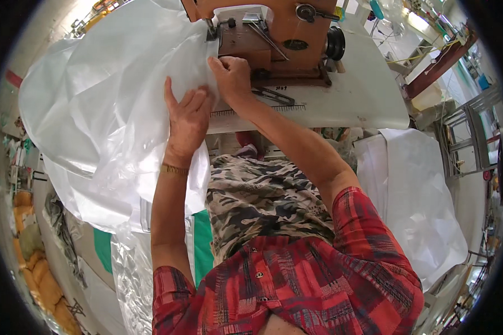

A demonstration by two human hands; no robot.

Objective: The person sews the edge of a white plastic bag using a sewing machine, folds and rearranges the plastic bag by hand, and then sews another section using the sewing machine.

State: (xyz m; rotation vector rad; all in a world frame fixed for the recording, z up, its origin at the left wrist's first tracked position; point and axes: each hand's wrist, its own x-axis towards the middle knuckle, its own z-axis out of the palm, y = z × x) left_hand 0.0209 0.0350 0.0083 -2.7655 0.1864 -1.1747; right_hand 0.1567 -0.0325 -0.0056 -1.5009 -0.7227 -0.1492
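A large white, glossy plastic sheet [112, 95] spreads over the left side of the table and hangs down its front. Its right edge runs up to the brown-orange sewing machine [296, 44], close to the needle area. My right hand [233, 79] is closed, with thumb and fingers pinching that edge just in front of the machine. Lower and to the left, my left hand [189, 118] rests on the sheet, thumb stretched away from bent fingers whose tips are partly hidden.
Dark metal scissors [274, 96] lie on the white table [352, 106] below the machine, near a ruler scale [257, 110]. Folded white sheets [411, 195] sit at my right. Thin crinkled film [131, 273] hangs at my left, beside green material [203, 240]. Yellow bundles [42, 273] lie farther left.
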